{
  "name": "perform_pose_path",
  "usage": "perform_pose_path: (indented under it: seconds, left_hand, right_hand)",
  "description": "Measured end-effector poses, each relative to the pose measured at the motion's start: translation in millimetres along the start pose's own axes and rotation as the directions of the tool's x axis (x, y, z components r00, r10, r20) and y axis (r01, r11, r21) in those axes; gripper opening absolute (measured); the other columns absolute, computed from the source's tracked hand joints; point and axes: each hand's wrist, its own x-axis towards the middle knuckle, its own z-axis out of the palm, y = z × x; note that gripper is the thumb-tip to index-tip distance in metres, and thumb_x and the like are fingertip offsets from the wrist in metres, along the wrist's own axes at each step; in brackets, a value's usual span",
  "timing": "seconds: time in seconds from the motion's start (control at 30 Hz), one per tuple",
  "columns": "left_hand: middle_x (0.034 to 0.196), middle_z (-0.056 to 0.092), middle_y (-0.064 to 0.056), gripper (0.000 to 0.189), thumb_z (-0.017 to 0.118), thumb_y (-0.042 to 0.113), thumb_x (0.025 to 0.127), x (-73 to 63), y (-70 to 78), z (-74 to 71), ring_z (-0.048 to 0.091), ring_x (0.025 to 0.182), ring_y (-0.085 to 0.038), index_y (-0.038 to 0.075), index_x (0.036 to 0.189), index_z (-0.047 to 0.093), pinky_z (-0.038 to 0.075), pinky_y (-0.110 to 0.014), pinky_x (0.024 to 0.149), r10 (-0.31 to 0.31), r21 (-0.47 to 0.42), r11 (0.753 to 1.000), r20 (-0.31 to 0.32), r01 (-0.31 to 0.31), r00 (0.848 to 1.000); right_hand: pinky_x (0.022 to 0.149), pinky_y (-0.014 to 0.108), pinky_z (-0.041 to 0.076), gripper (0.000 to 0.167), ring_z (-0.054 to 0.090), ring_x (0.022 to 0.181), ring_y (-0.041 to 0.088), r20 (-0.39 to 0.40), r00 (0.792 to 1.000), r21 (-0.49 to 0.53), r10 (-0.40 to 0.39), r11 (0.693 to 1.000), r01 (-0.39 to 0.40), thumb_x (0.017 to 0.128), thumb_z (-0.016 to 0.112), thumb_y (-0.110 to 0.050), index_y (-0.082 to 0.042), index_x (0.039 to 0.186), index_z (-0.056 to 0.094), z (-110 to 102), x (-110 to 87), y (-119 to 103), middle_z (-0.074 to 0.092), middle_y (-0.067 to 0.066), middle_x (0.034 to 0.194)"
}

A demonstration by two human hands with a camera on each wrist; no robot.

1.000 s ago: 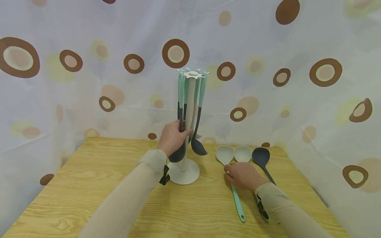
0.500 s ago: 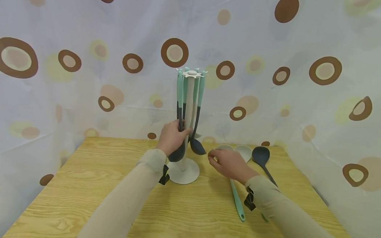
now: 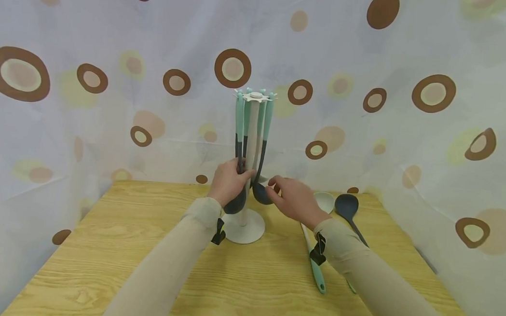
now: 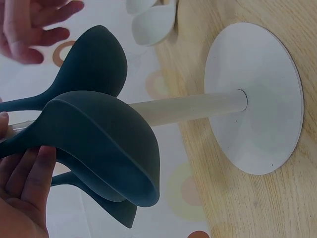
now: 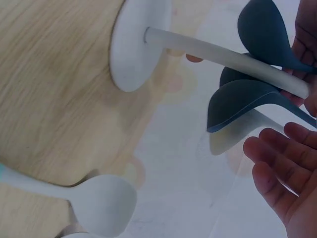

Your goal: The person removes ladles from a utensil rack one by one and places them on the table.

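Note:
A white utensil stand (image 3: 243,230) holds several hanging utensils with mint-green handles, most with dark heads. My left hand (image 3: 228,183) grips the stand's pole, thumb across it, among the hanging handles. Right below that hand hangs a dark ladle (image 4: 106,141). On the stand's right side another dark ladle (image 5: 242,101) hangs, with a pale utensil head (image 5: 233,131) behind it. My right hand (image 3: 296,199) is beside this ladle, fingers spread and loosely bent, holding nothing. In the right wrist view its fingertips (image 5: 255,148) come close to the pale head.
On the wooden table (image 3: 150,267) at right lie a pale spoon (image 5: 104,203), partly hidden by my right arm in the head view, another pale-headed utensil (image 3: 323,201), and a dark one (image 3: 347,207). A patterned curtain (image 3: 190,38) stands behind and on both sides.
My right hand has lifted off the pale spoon on the table and moved left and up to the ladle hanging on the stand. The left hand has stayed in place.

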Motion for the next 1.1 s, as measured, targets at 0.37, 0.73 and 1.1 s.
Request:
perform_pose_path:
  seconds: [0.37, 0.73, 1.1]
  left_hand:
    - [0.095, 0.071, -0.007, 0.036, 0.066, 0.035, 0.098, 1.0, -1.5, 0.8, 0.068, 0.09, -0.022, 0.007, 0.119, 0.067, 0.056, -0.04, 0.079, 0.024, 0.0, 1.0, -0.009, -0.024, 1.0]
    - [0.092, 0.071, -0.006, 0.031, 0.065, 0.036, 0.098, 1.4, 1.3, 2.7, 0.066, 0.088, -0.021, 0.01, 0.114, 0.068, 0.055, -0.038, 0.077, 0.029, 0.012, 1.0, -0.006, -0.029, 1.0]
    - [0.1, 0.073, -0.009, 0.033, 0.065, 0.035, 0.098, 2.1, -3.0, 1.1, 0.07, 0.093, -0.023, 0.008, 0.118, 0.066, 0.057, -0.041, 0.08, 0.015, 0.003, 1.0, -0.006, -0.015, 1.0]
  right_hand:
    - [0.066, 0.039, 0.054, 0.044, 0.065, 0.069, 0.016, 0.066, 0.995, 0.096, 0.076, 0.992, -0.082, 0.105, 0.049, -0.044, -0.009, 0.126, 0.064, -10, 30.8, -19, 0.073, 0.004, 0.092]
    - [0.057, 0.033, 0.05, 0.032, 0.063, 0.06, 0.014, 0.027, 0.99, 0.285, 0.137, 0.948, -0.139, 0.106, 0.049, -0.036, -0.01, 0.115, 0.064, -4, 42.8, -16, 0.07, 0.005, 0.082]
    - [0.055, 0.032, 0.05, 0.025, 0.067, 0.062, 0.02, 0.071, 0.987, 0.384, 0.145, 0.909, -0.161, 0.105, 0.052, -0.029, -0.009, 0.094, 0.063, -12, 51.8, -25, 0.07, 0.014, 0.085]
